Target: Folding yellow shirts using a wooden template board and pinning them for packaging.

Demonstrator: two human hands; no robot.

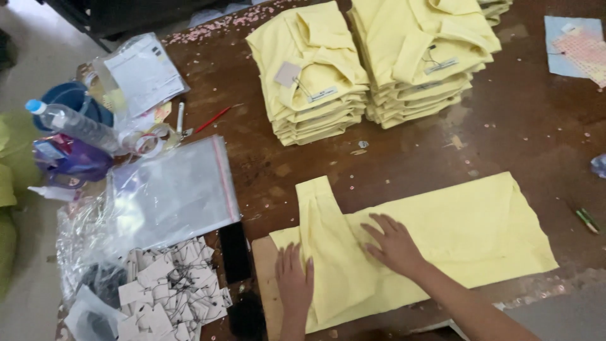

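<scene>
Fingers [382, 228] of both hands press flat on yellow shirt [467, 227].

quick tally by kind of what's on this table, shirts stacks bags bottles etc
Stacks of folded yellow shirts: 2
Yellow shirt being folded, under left hand and right hand: 1
Pile of clear zip bags: 1
Plastic water bottle: 1
Heap of white hang tags: 1
Total: 6

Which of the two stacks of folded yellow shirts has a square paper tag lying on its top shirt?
The left stack, nearer the plastic bags. A pale square tag lies on its top shirt; the right stack shows only a narrow label strip there.
</scene>
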